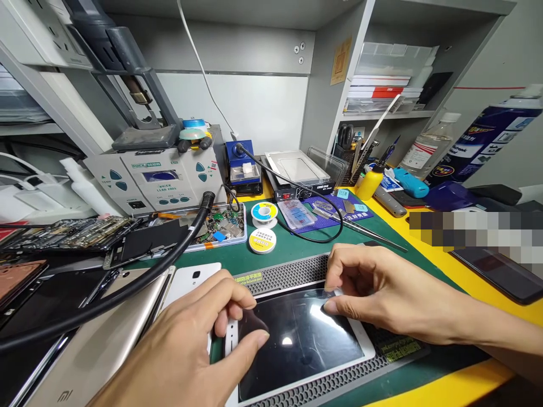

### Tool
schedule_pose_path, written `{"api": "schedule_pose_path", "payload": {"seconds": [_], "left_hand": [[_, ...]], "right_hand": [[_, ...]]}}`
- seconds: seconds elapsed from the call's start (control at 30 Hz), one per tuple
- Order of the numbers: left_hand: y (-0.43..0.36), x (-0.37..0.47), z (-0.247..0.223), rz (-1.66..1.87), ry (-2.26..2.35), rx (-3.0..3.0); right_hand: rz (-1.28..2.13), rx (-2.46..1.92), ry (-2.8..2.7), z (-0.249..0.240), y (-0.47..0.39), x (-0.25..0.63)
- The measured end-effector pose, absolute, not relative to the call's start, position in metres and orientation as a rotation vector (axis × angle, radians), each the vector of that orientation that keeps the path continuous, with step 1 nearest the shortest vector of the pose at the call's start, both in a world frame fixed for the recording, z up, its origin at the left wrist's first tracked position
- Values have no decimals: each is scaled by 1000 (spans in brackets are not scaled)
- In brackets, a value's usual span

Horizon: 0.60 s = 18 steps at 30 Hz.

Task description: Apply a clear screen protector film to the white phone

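A white-framed phone (297, 345) lies face up on a grey honeycomb non-slip pad (292, 271). Its black screen reflects light and carries faint streaks. My left hand (190, 339) is at the phone's left end, thumb and fingers apart over the edge of the screen, holding nothing. At the far right corner, the thumb and forefinger of my right hand (377, 288) are pinched close together. A small translucent bit, apparently the edge of a clear film (328, 293), shows between these fingertips. The phone's far right corner is partly hidden behind this hand.
Several other phones lie at left, including a gold one (102, 339), under a thick black hose (169, 260). Behind stand a hot air station (161, 175), a tray of circuit boards (224, 226) and solder reels (263, 240). Tweezers (377, 234) and a yellow bottle (370, 182) are at right.
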<state>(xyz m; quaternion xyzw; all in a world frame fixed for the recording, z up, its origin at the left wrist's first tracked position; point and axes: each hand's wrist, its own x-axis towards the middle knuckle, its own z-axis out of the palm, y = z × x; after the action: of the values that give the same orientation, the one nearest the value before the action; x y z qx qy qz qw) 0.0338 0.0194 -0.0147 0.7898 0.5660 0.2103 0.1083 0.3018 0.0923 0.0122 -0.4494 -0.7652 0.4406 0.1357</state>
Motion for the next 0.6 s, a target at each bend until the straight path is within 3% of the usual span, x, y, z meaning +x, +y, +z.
{"api": "schedule_pose_path", "payload": {"seconds": [0.6], "left_hand": [[19,31,-10,532,1630,2219]], "right_hand": [[1226,-1276,-2240,9,93,302]]}}
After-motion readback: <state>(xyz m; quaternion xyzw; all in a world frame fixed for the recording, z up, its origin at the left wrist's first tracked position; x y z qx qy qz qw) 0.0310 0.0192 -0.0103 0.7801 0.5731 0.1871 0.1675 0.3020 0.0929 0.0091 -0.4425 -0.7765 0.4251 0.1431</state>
